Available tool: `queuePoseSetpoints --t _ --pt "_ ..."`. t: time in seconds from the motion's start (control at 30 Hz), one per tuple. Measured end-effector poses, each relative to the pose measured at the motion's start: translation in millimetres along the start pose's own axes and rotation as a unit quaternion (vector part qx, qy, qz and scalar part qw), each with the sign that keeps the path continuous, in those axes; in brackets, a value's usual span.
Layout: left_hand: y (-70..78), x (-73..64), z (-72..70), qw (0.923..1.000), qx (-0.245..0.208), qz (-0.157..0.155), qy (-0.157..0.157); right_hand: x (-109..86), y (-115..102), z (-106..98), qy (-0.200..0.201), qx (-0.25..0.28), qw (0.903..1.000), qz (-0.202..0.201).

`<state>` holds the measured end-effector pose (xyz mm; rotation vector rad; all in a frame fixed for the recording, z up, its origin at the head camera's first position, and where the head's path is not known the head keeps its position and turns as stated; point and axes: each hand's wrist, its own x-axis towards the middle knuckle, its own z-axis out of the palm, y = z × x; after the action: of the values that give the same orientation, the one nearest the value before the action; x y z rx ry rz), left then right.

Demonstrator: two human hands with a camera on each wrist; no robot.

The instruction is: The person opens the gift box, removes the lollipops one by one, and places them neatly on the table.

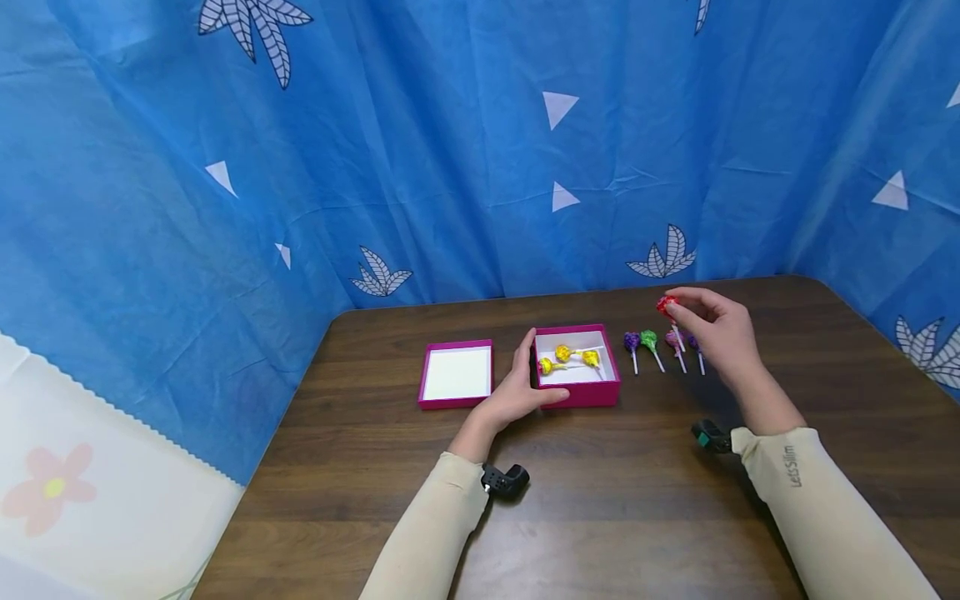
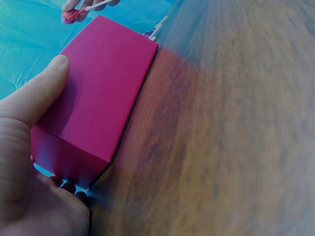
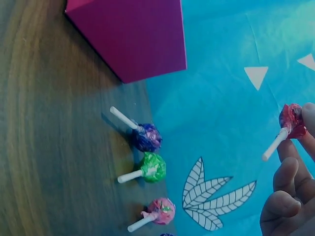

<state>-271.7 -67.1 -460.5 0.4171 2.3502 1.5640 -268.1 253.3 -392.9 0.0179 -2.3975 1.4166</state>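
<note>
My right hand (image 1: 716, 332) pinches a red-wrapped lollipop (image 1: 664, 305) between thumb and fingers, above the table, its white stick pointing down. Under and beside that hand lie a purple lollipop (image 1: 632, 341), a green lollipop (image 1: 648, 338), a pink lollipop (image 1: 672, 339) and another purple lollipop (image 1: 694, 342). Three yellow lollipops (image 1: 591, 358) lie inside the magenta box (image 1: 577, 396), which has a white interior. My left hand (image 1: 512, 393) rests at the box's near left corner, fingers stretched along its left side and thumb (image 2: 51, 81) against the front face.
Left of the box, the magenta box lid (image 1: 456, 373) lies with its white inside facing up. A blue patterned curtain (image 1: 465, 167) hangs behind the dark wooden table (image 1: 360, 458). Black wrist cameras (image 1: 506, 481) sit on both forearms.
</note>
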Motion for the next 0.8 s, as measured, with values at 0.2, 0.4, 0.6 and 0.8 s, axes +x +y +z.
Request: queuePoseSetpoints --t 0.2,0.4,0.6,0.8 --pt "1.0 -0.1 -0.7 1.0 0.002 0.001 0.002 2.9 2 -6 0.029 0.02 0.9993 0.015" --pt "0.6 -1.1 -0.2 1.0 0.004 0.002 0.0 2.6 12 -11 0.032 0.006 0.9987 0.04" --pt "0.0 -0.8 -0.1 1.0 0.004 0.002 0.001 4.5 27 -18 0.047 -0.025 0.997 0.055" --pt "0.2 -0.6 0.3 1.0 0.006 0.001 0.002 3.7 37 -22 0.051 -0.071 0.9917 0.094"
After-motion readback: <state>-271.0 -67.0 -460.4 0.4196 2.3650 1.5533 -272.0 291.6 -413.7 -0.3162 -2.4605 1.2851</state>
